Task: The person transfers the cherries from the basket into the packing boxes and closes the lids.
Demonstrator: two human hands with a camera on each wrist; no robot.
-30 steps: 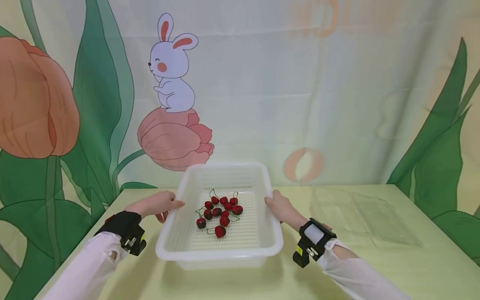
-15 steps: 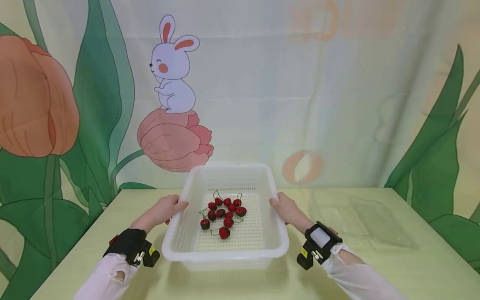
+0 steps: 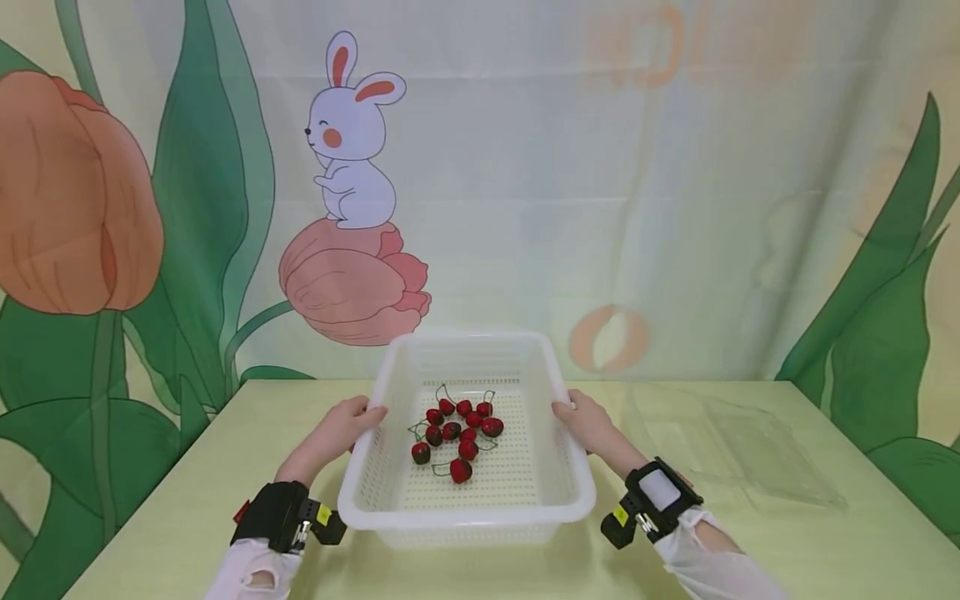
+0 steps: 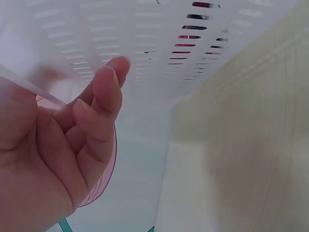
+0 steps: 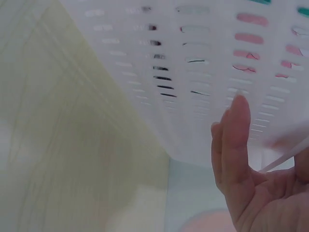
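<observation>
With both hands on opposite side rims, the white perforated basket (image 3: pixel 467 518) is held over the middle of the table (image 3: pixel 187 492), between its left and right edges; can't tell whether the base touches the surface. Left hand (image 3: pixel 341 427): thumb over the rim, curled fingers (image 4: pixel 99 128) bunched together below it on the outside, pinching the rim. Right hand (image 3: pixel 588 423): same pinch, thumb over the top, fingers (image 5: pixel 236 140) pressed together along the outer wall. Dark red cherries (image 3: pixel 468 450), several with stems up, lie loose on the basket floor, mostly toward its left half. Step in hand looks like steadying or shifting the basket. To do it well, both hands should pull evenly and keep the rims level, since round fruit would probably roll toward whichever side dips. Grips sit roughly opposite each other, past mid-length toward the far edge, so the near end likely needs watching for sag. Light thumb pressure should be enough; squeezing the walls inward might flex the plastic. Mind the transparent plastic container (image 3: pixel 776 450) toward the table's far right corner: it's hard to see, and a swing right could knock it.
</observation>
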